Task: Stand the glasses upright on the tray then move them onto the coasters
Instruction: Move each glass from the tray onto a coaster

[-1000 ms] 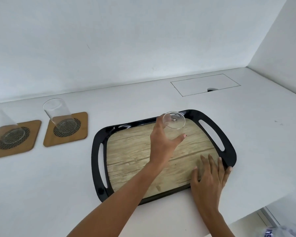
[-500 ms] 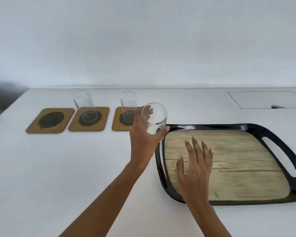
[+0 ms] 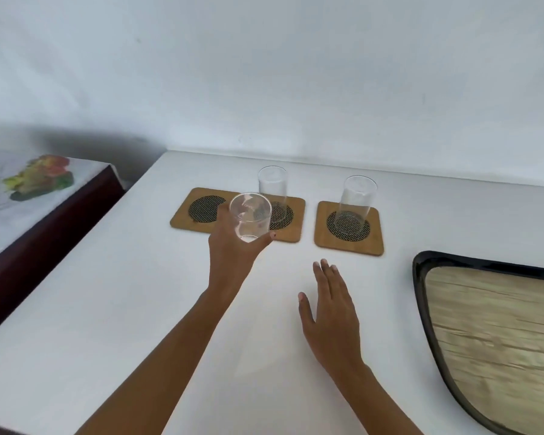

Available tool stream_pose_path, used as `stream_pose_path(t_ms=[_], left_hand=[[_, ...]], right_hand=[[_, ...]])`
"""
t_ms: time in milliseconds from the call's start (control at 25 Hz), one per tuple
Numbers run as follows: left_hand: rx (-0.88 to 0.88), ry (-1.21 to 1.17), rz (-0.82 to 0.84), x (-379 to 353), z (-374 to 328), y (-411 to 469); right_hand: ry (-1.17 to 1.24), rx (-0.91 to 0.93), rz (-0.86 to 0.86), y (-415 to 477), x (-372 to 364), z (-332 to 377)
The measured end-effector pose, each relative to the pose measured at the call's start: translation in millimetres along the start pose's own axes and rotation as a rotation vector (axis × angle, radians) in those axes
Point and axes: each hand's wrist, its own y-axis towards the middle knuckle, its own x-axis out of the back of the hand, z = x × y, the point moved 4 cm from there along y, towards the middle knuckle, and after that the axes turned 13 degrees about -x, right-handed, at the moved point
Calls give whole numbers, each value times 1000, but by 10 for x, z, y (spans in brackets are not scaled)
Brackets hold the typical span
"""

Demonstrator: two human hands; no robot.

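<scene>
Near the bench's far edge, my left hand [image 3: 233, 259] grips a clear drinking glass [image 3: 249, 217] above the bamboo coasters [image 3: 198, 208]; my right hand [image 3: 330, 312] hovers flat, empty.

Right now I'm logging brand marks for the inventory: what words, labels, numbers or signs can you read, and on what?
Held glass in the left hand: a faint embossed mark near the rim, too small and blurred to read.
Two standing glasses, the coasters, the tray, the flowered cloth: no text visible.
</scene>
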Motion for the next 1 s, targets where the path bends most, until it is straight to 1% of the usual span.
stream_pose_path(t_ms=[160,280,400,680,800,1000], left_hand=[[41,40,-38,298,382,206],[74,40,-60,451,643,398],[75,24,-68,534,891,628],[115,-75,-56,548,1270,1086],[92,-54,-45,523,1352,1253],[108,-61,-37,385,1478,1421]], right_hand=[[-110,80,90,106,-508,205],[-225,126,114,195,-774,333],[-266,148,123,311,-919,446],[-276,169,119,370,-974,497],[-290,172,124,368,-963,497],[-304,161,121,374,-951,511]])
